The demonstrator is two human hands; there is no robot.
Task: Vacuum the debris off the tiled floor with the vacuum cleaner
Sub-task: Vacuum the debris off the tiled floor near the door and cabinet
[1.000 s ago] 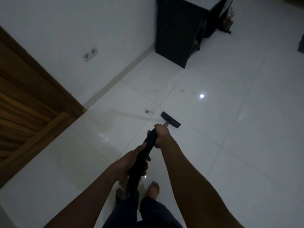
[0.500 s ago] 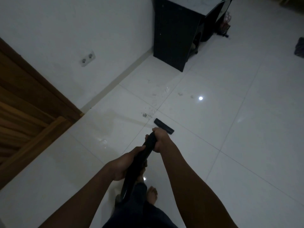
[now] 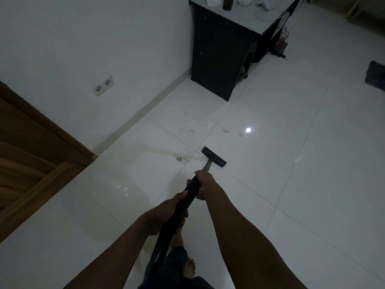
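Observation:
I hold a black vacuum wand (image 3: 188, 198) with both hands. My right hand (image 3: 205, 183) grips it near the front, and my left hand (image 3: 164, 215) grips it farther back. The flat black nozzle head (image 3: 214, 157) rests on the white tiled floor (image 3: 291, 184) just ahead of my right hand. Small dark debris (image 3: 179, 158) lies to the left of the nozzle. More specks and pale crumbs (image 3: 208, 125) are scattered farther ahead, along the tile joints.
A black cabinet (image 3: 218, 55) stands against the white wall ahead. A wooden door frame (image 3: 37, 142) is at the left, with a wall socket (image 3: 103, 85) beside it. A dark cloth (image 3: 376, 77) lies at the far right. My bare foot (image 3: 190, 268) is below the wand.
The nozzle was pulled back toward me, then pushed forward again to beside the dark debris. My view has tilted up, showing more of the cabinet top.

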